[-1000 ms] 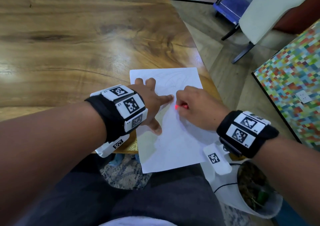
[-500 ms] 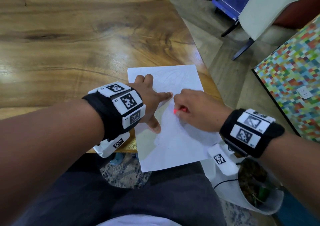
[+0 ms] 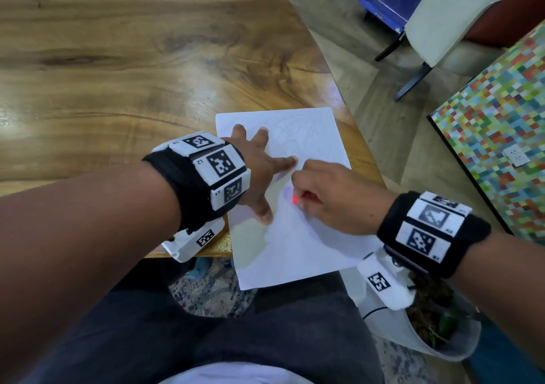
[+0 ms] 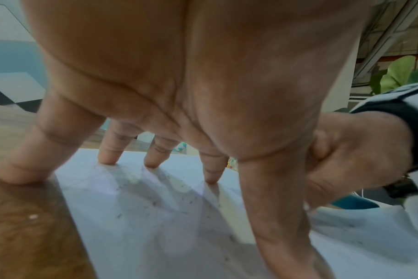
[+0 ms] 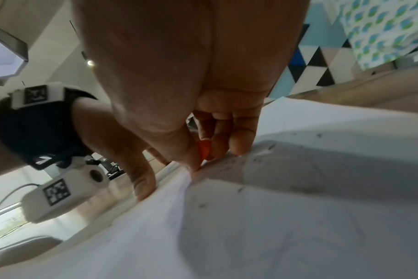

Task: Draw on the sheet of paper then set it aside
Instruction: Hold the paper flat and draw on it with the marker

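A white sheet of paper (image 3: 295, 236) lies at the near right corner of the wooden table (image 3: 118, 74), its lower part hanging past the edge. Faint pencil lines show on it. My left hand (image 3: 259, 171) presses it flat with spread straight fingers (image 4: 108, 152), the thumb also down on the sheet. My right hand (image 3: 333, 198) pinches a short red crayon (image 3: 298, 198) between thumb and fingers, its tip on the sheet (image 5: 298, 207) just right of my left thumb. The crayon (image 5: 203, 149) shows orange-red in the right wrist view.
A white pot with a plant (image 3: 433, 333) stands on the floor under my right wrist. A multicoloured mosaic panel (image 3: 501, 136) is at the right. A cream chair (image 3: 448, 21) stands further back. My dark trousers (image 3: 236, 333) are below the table edge.
My right hand has shifted a little with the crayon's tip sliding down the sheet. The left hand still presses on the same spot of the paper.
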